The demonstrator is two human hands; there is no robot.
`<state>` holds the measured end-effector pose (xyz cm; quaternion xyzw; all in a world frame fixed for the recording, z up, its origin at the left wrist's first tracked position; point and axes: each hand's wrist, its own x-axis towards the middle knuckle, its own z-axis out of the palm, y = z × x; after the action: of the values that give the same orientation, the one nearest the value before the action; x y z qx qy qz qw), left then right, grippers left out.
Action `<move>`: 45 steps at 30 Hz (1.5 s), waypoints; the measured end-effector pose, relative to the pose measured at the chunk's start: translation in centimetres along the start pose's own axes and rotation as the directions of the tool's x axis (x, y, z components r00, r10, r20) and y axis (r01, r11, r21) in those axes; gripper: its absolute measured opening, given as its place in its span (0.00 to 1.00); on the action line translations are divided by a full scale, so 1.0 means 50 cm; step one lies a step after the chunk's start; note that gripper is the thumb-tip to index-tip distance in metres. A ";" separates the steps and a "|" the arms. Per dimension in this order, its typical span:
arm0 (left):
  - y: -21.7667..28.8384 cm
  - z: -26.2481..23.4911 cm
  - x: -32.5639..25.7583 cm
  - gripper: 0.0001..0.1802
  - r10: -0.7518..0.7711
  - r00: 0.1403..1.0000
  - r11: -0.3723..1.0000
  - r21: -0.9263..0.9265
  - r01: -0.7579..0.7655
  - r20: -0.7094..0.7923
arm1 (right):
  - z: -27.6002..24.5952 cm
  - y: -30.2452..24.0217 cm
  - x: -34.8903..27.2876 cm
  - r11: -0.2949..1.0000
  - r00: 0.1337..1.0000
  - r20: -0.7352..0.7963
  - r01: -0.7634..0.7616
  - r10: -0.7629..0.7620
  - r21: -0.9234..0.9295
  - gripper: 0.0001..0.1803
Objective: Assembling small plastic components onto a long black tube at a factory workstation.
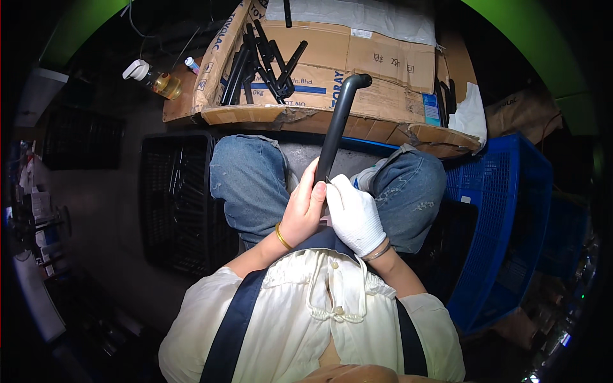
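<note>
My bare left hand is wrapped round the lower part of a long black plastic handle, whose bent end points up and to the right. The handle is tilted over my lap. My right hand, in a white knit glove, is closed with its fingertips against the handle's lower part; whatever they pinch is hidden. Beyond my knees stands an open cardboard box, with several similar black handles piled in its left side.
A black plastic crate holding dark parts stands left of my knees. Blue crates stand on the right. A bottle of yellowish liquid with a white lid sits left of the box.
</note>
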<state>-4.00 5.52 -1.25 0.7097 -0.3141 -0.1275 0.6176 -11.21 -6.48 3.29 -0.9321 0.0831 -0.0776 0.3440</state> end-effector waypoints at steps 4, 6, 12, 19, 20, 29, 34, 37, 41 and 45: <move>0.028 -0.015 0.004 0.27 -0.210 0.971 0.960 -0.161 0.227 0.117 | -0.021 0.006 0.004 0.992 0.993 0.016 0.117 -0.116 -0.043 0.07; 0.028 -0.015 0.006 0.27 -0.193 0.974 0.953 -0.211 0.215 0.119 | -0.025 0.012 0.005 0.982 0.984 0.062 0.173 -0.168 -0.081 0.07; 0.027 -0.010 0.007 0.27 -0.140 0.988 0.979 -0.138 0.149 0.067 | -0.018 0.002 0.006 0.987 0.995 0.051 0.088 -0.081 -0.134 0.07; 0.041 -0.011 0.004 0.26 -0.546 0.785 0.521 -0.615 0.593 0.294 | 0.007 -0.006 0.012 0.899 0.906 -0.302 -0.158 0.297 0.409 0.10; 0.039 -0.003 0.007 0.26 -0.421 0.886 0.738 -0.494 0.459 0.194 | 0.018 0.009 0.019 0.882 0.901 -0.305 -0.150 0.308 0.447 0.16; 0.055 -0.021 0.024 0.15 -0.309 0.752 0.473 -0.591 0.653 0.583 | -0.032 0.042 0.042 0.351 0.873 0.161 -0.346 0.461 0.870 0.09; 0.028 -0.023 0.024 0.29 -0.358 0.791 0.433 -0.662 0.612 0.497 | -0.046 0.077 0.026 0.711 0.891 0.004 -0.366 0.454 0.601 0.13; 0.020 -0.023 0.035 0.30 -0.298 0.846 0.452 -0.716 0.532 0.441 | -0.070 0.066 -0.005 0.731 0.881 0.034 -0.412 0.472 0.544 0.11; 0.028 -0.036 0.041 0.31 -0.326 0.842 0.496 -0.680 0.539 0.429 | -0.082 0.029 -0.024 0.915 0.978 0.004 -0.195 0.207 0.352 0.09; 0.061 -0.032 0.045 0.33 -0.433 0.826 0.607 -0.560 0.564 0.361 | -0.076 -0.007 -0.021 0.958 0.978 0.078 -0.208 0.196 0.197 0.07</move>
<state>-2.22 5.34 2.44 0.4961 -0.0963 -0.4615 0.7292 -12.95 -8.39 6.29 -0.8804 0.1594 -0.0232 0.4460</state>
